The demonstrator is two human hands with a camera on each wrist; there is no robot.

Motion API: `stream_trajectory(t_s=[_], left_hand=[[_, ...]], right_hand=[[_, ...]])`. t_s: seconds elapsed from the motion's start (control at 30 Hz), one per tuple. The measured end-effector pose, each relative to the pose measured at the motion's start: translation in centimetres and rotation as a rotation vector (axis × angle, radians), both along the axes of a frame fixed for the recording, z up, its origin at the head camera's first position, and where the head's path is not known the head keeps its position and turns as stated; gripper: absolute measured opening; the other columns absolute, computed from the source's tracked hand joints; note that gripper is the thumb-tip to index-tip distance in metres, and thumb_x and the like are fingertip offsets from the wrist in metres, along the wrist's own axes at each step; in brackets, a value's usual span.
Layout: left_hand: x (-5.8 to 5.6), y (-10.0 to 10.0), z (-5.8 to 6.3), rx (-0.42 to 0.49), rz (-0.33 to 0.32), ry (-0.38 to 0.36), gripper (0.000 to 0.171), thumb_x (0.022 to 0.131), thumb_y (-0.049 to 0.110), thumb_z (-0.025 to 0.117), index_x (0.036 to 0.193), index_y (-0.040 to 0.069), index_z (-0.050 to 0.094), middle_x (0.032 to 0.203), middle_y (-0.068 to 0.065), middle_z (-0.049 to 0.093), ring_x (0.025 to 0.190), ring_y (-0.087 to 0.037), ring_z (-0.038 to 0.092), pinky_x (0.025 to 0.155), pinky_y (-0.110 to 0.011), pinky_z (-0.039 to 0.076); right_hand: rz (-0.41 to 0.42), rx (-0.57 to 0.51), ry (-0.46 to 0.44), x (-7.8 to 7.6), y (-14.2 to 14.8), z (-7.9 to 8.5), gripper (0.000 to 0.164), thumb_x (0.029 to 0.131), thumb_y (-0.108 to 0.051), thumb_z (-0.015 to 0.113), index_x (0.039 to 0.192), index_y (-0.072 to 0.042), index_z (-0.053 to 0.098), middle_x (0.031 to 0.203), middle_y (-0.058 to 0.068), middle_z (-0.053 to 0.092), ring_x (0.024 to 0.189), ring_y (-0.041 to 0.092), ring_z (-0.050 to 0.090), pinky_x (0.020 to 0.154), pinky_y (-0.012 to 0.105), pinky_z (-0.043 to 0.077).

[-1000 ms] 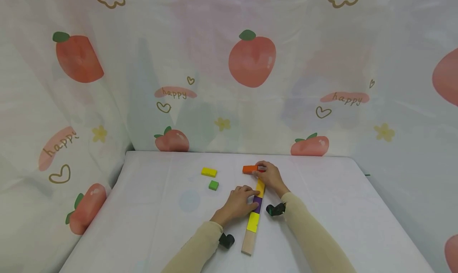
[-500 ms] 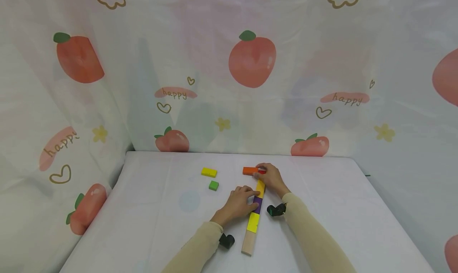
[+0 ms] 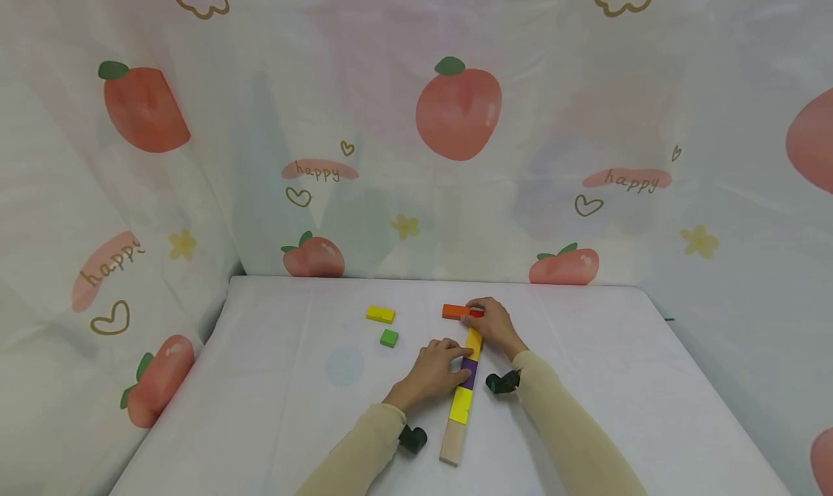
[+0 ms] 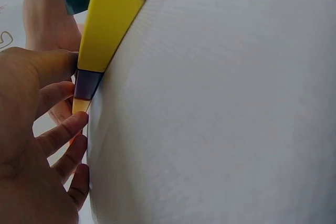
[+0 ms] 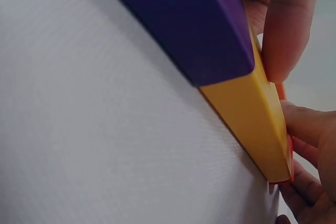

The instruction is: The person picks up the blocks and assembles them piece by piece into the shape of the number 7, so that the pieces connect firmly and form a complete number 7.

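A straight row of blocks runs away from me: a plain wooden block [image 3: 452, 442], a yellow block [image 3: 460, 405], a purple block [image 3: 470, 374] and an orange-yellow block [image 3: 475, 343]. My left hand [image 3: 427, 371] rests against the row, thumb at the purple block and a fingertip on the orange-yellow one; its other fingers are spread in the left wrist view. At the far end, my right hand [image 3: 493, 325] pinches a red block [image 3: 477, 313], mostly hidden by the fingers. Touching or close to it on the left lies an orange block [image 3: 454, 311], set crosswise.
A loose yellow block [image 3: 380, 314] and a green block [image 3: 388, 338] lie left of the row on the white-covered table [image 3: 293, 380]. A patterned cloth [image 3: 455, 214] hangs behind the table's far edge. Both wrists carry black cameras.
Over the last second the right hand has shifted very slightly toward me, and more of the red block shows. The left hand and the row stay in place.
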State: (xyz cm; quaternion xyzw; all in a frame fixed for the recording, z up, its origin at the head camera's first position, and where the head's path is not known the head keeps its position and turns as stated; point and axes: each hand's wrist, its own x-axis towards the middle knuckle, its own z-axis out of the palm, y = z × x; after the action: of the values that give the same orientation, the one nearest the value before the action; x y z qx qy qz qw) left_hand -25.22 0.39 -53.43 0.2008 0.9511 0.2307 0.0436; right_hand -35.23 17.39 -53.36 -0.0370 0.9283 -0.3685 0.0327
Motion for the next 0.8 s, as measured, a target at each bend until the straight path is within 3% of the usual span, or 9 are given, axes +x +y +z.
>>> stream_trajectory(t_s=[0.4,0.8], left_hand=[[0.2,0.1,-0.1,0.005,0.006,-0.005,0.043,0.093,0.041,0.065,0.136,0.035,0.059,0.133,0.003,0.058,0.123,-0.019,0.048,0.105,-0.038,0.042],[0.0,0.1,-0.2,-0.007,0.011,0.006,0.044,0.093,0.043,0.065,0.136,0.035,0.059,0.132,0.004,0.058,0.122,-0.018,0.049,0.105,-0.038,0.042]], right_hand=[[-0.015,-0.027,-0.023,0.3,0.2,0.1,0.043,0.093,-0.029,0.065,0.131,-0.009,0.059,0.141,0.020,0.052,0.132,0.039,0.044,0.114,0.057,0.034],[0.012,-0.058,0.001,1.4,1.5,1.4,0.034,0.097,-0.026,0.060,0.127,-0.008,0.063,0.134,0.019,0.060,0.125,0.038,0.053,0.109,0.056,0.040]])
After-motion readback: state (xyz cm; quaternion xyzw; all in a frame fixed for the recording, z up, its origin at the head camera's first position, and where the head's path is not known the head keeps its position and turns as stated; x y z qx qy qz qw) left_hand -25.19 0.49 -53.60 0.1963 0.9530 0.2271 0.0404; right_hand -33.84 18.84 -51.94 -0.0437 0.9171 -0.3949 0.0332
